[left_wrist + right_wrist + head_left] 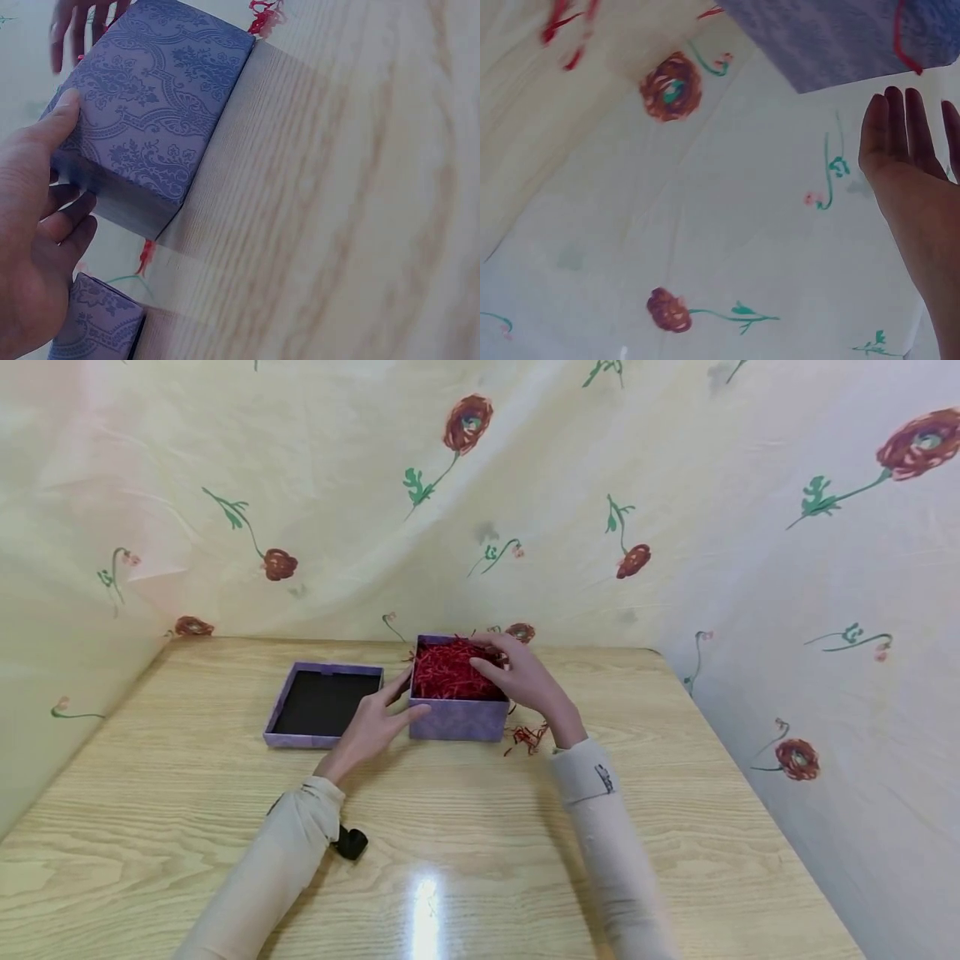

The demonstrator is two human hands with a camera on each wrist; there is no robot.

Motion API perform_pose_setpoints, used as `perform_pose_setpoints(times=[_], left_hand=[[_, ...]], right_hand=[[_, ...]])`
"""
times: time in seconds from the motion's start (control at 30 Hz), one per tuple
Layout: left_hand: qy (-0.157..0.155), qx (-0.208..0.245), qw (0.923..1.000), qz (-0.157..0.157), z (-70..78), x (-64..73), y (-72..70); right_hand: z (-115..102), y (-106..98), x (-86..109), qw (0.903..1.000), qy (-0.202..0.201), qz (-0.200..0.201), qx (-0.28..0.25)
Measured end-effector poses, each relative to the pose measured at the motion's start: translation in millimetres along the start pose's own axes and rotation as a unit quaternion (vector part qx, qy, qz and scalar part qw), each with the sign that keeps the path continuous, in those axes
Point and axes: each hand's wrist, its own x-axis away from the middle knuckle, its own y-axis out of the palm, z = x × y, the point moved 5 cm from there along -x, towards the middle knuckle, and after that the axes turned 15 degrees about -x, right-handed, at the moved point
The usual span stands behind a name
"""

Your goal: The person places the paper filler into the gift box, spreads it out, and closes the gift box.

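Mid-frame, our left hand (371,725) grips the box (459,721), shreds (446,671) loaded; our right hand (522,677), unclenched, overhangs it; lid (318,702) off.

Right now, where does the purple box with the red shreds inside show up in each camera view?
Head: the purple box sits near the middle of the picture.
Left wrist: the box fills the upper left, looking tilted.
Right wrist: the box is at the top right, cut off by the frame.
Shared landmark: the right hand, near the box in all three views.
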Motion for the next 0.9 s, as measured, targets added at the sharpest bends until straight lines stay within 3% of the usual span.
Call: perform_pose_setpoints(times=[0.4, 0.9], left_hand=[[0.001, -0.006, 1.0000, 0.002, 0.0, 0.8, -0.1], [-0.002, -0.001, 1.0000, -0.001, 0.3, 1.9, -0.4]], right_hand=[[37, -28, 47.0, 0.9987, 0.026, 0.044, 0.004], [74, -38, 87.6, 0.9948, 0.095, 0.031, 0.019]])
